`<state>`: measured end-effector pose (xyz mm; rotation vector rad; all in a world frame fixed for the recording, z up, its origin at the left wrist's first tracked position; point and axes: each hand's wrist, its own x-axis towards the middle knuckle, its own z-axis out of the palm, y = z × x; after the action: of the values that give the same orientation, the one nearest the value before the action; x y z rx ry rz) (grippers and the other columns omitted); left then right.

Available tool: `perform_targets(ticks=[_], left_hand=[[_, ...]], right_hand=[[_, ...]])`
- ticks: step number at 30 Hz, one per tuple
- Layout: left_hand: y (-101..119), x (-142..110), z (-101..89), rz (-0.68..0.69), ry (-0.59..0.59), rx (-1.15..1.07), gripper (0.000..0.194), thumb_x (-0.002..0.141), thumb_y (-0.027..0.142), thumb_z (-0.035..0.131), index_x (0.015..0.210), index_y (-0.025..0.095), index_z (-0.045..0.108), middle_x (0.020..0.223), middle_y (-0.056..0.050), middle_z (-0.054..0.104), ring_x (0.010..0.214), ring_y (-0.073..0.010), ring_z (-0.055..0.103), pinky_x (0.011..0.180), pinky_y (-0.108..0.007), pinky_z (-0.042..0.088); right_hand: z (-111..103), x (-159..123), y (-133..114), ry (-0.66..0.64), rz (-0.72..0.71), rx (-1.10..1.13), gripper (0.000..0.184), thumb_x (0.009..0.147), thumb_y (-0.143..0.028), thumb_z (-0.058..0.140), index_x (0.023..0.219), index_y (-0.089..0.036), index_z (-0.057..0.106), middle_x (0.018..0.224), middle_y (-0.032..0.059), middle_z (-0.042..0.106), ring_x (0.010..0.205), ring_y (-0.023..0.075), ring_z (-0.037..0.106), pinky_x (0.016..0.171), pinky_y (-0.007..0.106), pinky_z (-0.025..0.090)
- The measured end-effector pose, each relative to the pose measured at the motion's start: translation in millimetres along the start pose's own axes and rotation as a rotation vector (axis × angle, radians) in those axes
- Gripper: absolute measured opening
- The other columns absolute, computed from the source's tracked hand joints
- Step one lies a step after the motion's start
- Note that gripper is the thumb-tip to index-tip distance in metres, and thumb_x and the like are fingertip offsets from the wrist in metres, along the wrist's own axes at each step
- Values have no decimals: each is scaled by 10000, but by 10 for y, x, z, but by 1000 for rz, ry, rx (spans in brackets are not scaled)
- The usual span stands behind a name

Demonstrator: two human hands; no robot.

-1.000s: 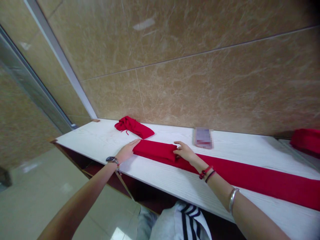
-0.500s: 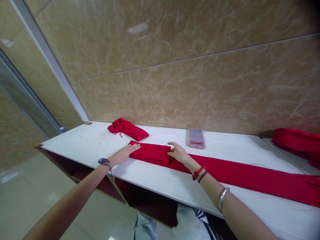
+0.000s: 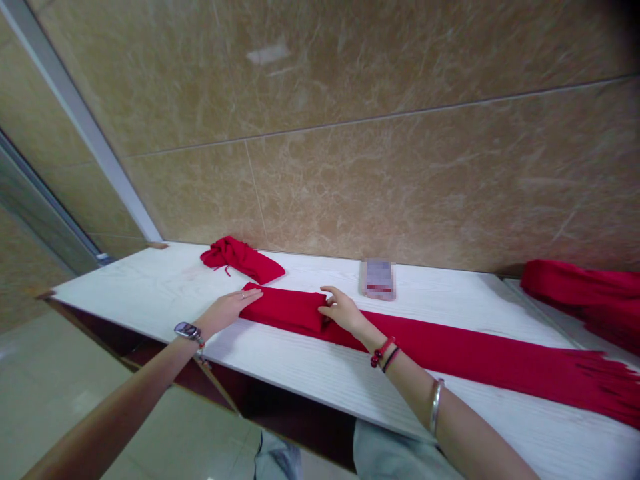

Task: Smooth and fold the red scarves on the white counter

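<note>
A long red scarf (image 3: 450, 347) lies flat along the white countertop, its fringed end at the right. Its left part is folded over into a thicker flat section (image 3: 287, 308). My left hand (image 3: 233, 310) rests flat on the left end of that section, fingers stretched out. At the section's right edge is my right hand (image 3: 345, 313), with the fingers curled at the folded layer and the index finger raised apart. The fingertips under the edge are partly hidden.
Behind the scarf, a crumpled red cloth (image 3: 243, 259) with thin strings lies near the wall. A blurred, phone-like flat object (image 3: 379, 279) is also there. More red fabric (image 3: 575, 293) sits at the far right. Dark open compartments (image 3: 280, 407) are below the white countertop (image 3: 135, 287).
The whole view has shifted slightly, so things sit farther left and more of the scarf's fringe shows. Both hands keep nearly the same places on the scarf.
</note>
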<state>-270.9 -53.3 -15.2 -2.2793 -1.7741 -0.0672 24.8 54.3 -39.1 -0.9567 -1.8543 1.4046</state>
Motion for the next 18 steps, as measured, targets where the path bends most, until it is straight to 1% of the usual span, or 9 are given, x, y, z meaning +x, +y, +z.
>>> perform_targets(ticks=[3, 6, 9, 11, 14, 16, 18], left_hand=[[1, -46, 71, 6, 8, 19, 675, 689, -64, 263, 1309, 147, 426, 1363, -41, 426, 1230, -117, 405, 1051, -282, 301], [-11, -63, 103, -5, -6, 42, 684, 684, -68, 266, 1322, 134, 406, 1371, -52, 414, 1238, -123, 397, 1061, -292, 282], [-11, -47, 74, -3, -33, 46, 688, 681, -63, 277, 1320, 159, 408, 1366, -36, 424, 1237, -120, 398, 1060, -290, 286], [8, -33, 28, 48, -42, 51, 669, 693, -59, 294, 1308, 171, 424, 1373, -27, 414, 1266, -125, 355, 1074, -295, 266], [49, -29, -44, 108, 3, 61, 670, 697, -72, 297, 1305, 178, 430, 1415, -27, 348, 1310, -142, 274, 1096, -319, 231], [68, -42, -72, 75, 68, 32, 709, 683, -86, 278, 1325, 188, 400, 1444, -22, 291, 1311, -143, 270, 1092, -319, 248], [69, -62, -73, 23, 134, -25, 728, 683, -80, 267, 1353, 191, 353, 1448, -23, 280, 1297, -142, 298, 1083, -318, 273]], right_hand=[[7, 1, -10, 12, -22, -49, 503, 673, -34, 572, 1140, -207, 499, 581, -94, 490, 502, 87, 533, 533, 220, 454], [6, -10, -34, 24, -50, -92, 500, 671, -36, 576, 1135, -209, 508, 582, -90, 494, 514, 88, 524, 541, 219, 438], [5, -18, -43, 50, -95, -130, 482, 669, -37, 585, 1113, -213, 519, 600, -81, 509, 553, 91, 529, 574, 220, 437], [11, -10, -34, 63, -110, -127, 475, 675, -43, 584, 1113, -215, 513, 623, -74, 519, 575, 93, 534, 593, 223, 445], [30, 11, -26, 81, -95, -46, 473, 695, -70, 577, 1134, -219, 485, 674, -63, 520, 591, 96, 552, 583, 226, 471], [40, 10, -49, 84, -67, 52, 476, 705, -80, 570, 1146, -227, 464, 688, -63, 506, 587, 97, 567, 568, 228, 495], [43, -14, -97, 68, -31, 180, 482, 712, -78, 559, 1155, -232, 445, 687, -67, 488, 578, 97, 578, 574, 234, 520]])
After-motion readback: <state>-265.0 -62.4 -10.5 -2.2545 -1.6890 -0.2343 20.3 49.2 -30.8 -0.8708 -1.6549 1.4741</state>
